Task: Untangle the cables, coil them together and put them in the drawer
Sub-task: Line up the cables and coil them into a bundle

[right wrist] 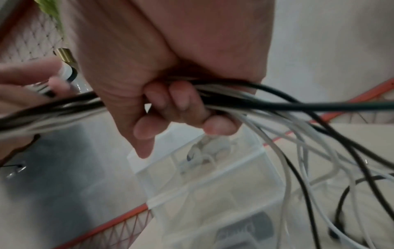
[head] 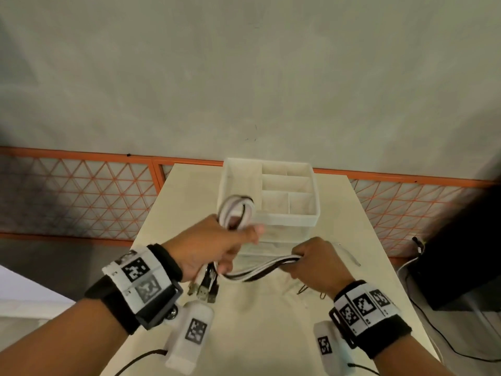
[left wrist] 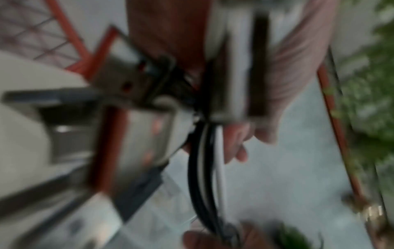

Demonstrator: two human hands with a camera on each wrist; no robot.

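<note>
A bundle of black and white cables (head: pixel 257 271) runs between my two hands above the table. My left hand (head: pixel 217 245) grips the coiled part, whose loop (head: pixel 237 210) sticks up past my knuckles. Several USB plugs (head: pixel 203 290) hang below that hand. My right hand (head: pixel 311 260) is curled round the straight run of the cables (right wrist: pixel 213 99), and the loose ends (right wrist: pixel 309 151) trail down to the table. The left wrist view is blurred and shows the cables (left wrist: pixel 204 168) leaving my palm. The white drawer organiser (head: pixel 287 217) stands just behind my hands.
The organiser (right wrist: pixel 213 193) has several open compartments on top and translucent drawers below. The cream table (head: pixel 257 335) ends close on both sides. An orange mesh fence (head: pixel 81 191) runs behind it. A dark box (head: pixel 466 253) with cords sits at the right.
</note>
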